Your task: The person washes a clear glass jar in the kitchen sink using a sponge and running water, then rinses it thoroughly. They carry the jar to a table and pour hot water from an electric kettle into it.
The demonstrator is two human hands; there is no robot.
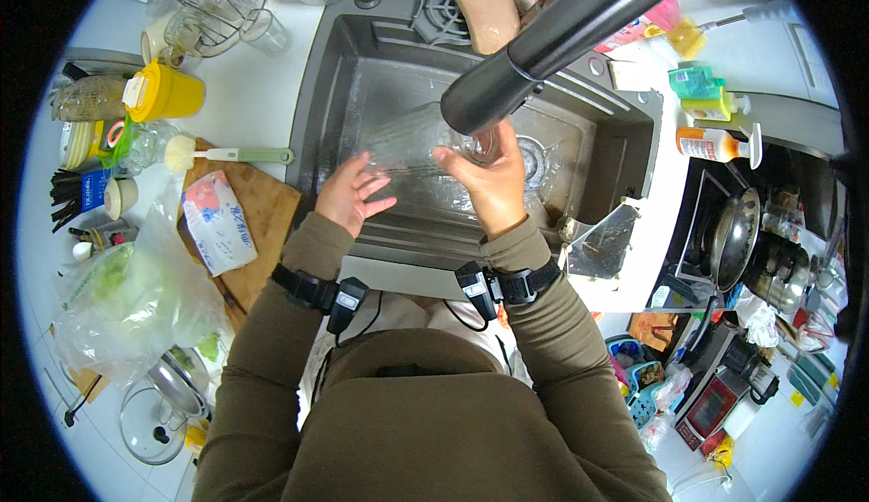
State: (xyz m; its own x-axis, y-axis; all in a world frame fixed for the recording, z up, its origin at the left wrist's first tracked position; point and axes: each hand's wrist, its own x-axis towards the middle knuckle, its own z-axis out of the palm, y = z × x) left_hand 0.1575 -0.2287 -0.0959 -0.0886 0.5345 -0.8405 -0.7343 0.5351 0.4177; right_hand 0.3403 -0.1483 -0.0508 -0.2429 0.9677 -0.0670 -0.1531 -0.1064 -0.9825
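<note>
My right hand (pixel 492 176) grips a clear glass (pixel 481 145) just under the end of the black faucet (pixel 485 94), which hides part of it. Water sprays leftward from there over the grey sink (pixel 400 81). At the left end of the spray is my left hand (pixel 354 195), palm turned inward, fingers apart, holding nothing. Behind and right of my right hand lies the metal drain (pixel 531 162). A pinkish-beige block (pixel 484 14) rests at the sink's back edge beside a dark slotted strainer (pixel 442 13).
On the left counter are a cutting board (pixel 271 200) with a tissue pack (pixel 218 223), a dish brush (pixel 254 155), a yellow container (pixel 165 91) and a rack of glasses (pixel 217 23). To the right stand pump bottles (pixel 709 143), a clear angular holder (pixel 601 244) and a pan (pixel 734 238).
</note>
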